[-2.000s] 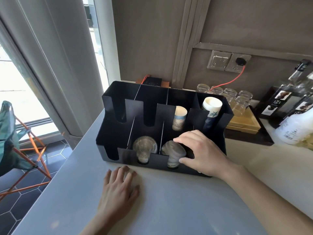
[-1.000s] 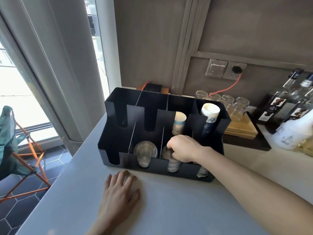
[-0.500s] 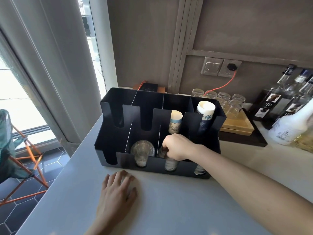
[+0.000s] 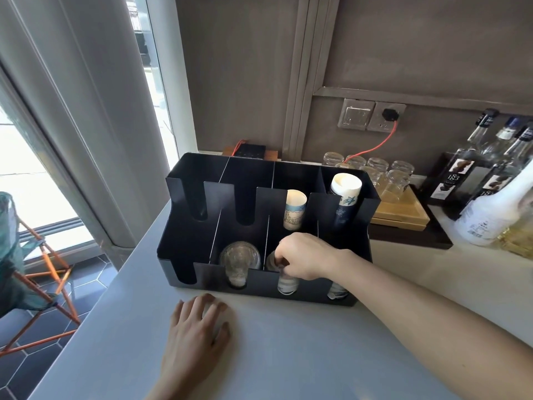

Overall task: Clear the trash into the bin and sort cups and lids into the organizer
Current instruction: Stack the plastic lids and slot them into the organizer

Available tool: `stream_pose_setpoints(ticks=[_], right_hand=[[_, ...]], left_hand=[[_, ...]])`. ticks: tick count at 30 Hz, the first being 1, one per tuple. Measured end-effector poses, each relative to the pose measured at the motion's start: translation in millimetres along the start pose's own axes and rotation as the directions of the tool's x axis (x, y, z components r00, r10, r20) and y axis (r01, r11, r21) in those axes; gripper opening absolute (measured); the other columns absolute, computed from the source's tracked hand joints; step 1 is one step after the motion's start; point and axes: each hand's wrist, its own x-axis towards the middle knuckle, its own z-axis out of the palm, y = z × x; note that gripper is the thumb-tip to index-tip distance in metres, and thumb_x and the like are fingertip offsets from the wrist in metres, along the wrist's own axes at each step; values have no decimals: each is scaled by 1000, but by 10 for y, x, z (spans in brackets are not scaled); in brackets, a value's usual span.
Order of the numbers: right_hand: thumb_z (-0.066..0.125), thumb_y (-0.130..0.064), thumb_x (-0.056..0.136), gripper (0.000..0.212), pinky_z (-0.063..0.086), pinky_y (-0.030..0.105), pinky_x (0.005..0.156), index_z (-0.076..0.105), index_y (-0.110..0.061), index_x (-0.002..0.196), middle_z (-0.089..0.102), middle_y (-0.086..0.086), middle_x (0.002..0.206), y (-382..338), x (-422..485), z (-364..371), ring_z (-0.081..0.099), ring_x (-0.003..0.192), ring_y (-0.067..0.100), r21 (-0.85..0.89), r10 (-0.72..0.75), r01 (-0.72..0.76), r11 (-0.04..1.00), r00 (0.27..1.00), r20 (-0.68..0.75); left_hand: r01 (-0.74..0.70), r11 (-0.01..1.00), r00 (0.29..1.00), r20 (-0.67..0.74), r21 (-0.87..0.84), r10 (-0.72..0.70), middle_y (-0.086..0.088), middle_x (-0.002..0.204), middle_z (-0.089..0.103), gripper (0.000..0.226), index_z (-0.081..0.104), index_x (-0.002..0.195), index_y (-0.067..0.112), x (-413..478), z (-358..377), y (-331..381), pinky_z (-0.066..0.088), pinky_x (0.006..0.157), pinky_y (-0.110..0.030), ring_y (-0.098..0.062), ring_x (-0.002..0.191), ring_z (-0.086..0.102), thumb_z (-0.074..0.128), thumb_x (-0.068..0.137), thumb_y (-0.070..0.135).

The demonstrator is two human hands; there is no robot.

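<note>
Basically, the black organizer (image 4: 187, 226) sat on the desk (image 4: 288, 356) against the wall, and the work was in its front row. The grey lid stack (image 4: 287, 284) stood in the third front compartment from the left, showing through the slot. The clear lid stack (image 4: 239, 258) was in the compartment just left of it. Two paper cup stacks (image 4: 294, 209) leaned in the back row behind.

Handling, my read: the lids looked thin, light plastic that is springy and a bit slick. They would likely nest tight, so one could drag its neighbours along. Best hold is a rim pinch on the top lid, with no squeeze on the dome.

The right hand (image 4: 305, 258) reached in from the right. Its fingers (image 4: 281, 259) were curled down, pinching the top of the grey lid stack. Contact under the knuckles was hidden.

The left hand (image 4: 199, 327) lay flat on the desk just in front of the organizer. Its fingers were spread and straight, and it held nothing.
</note>
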Motion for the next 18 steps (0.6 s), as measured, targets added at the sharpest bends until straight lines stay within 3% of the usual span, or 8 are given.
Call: stream_pose_setpoints(ticks=[7, 10, 15, 18], right_hand=[[58, -12, 85, 13, 50, 37, 64, 70, -10, 90, 64, 7, 94, 6, -72, 99, 61, 85, 31, -144, -117, 116, 983, 993, 2], [59, -10, 85, 12, 40, 34, 59, 71, -9, 88, 59, 6, 92, 6, -72, 106, 58, 83, 30, -67, -97, 96, 993, 995, -20], [64, -6, 83, 13, 48, 40, 68, 73, -14, 87, 42, -2, 93, 6, -113, 77, 50, 90, 24, 35, -104, 107, 994, 991, -85], [65, -6, 84, 9, 37, 32, 58, 72, -12, 86, 41, -1, 90, -13, -94, 74, 51, 82, 25, 0, -127, 127, 992, 991, -33]], left_hand=[[3, 1000, 1000, 22, -7, -3, 2, 114, 61, 31, 66, 105, 28, 2, -7, -3, 41, 99, -47, -29, 104, 57, 53, 81, 43], [12, 1000, 999, 36, -11, -12, 2, 113, 62, 33, 66, 106, 28, -2, -16, 7, 41, 102, -50, -30, 105, 59, 52, 81, 42], [28, 1000, 998, 61, -13, -27, 2, 114, 62, 33, 66, 107, 28, -3, -35, 18, 42, 103, -53, -30, 107, 59, 51, 81, 42], [31, 999, 997, 69, -14, -30, 1, 115, 62, 33, 66, 107, 28, -3, -45, 21, 42, 103, -53, -31, 108, 59, 51, 82, 42]])
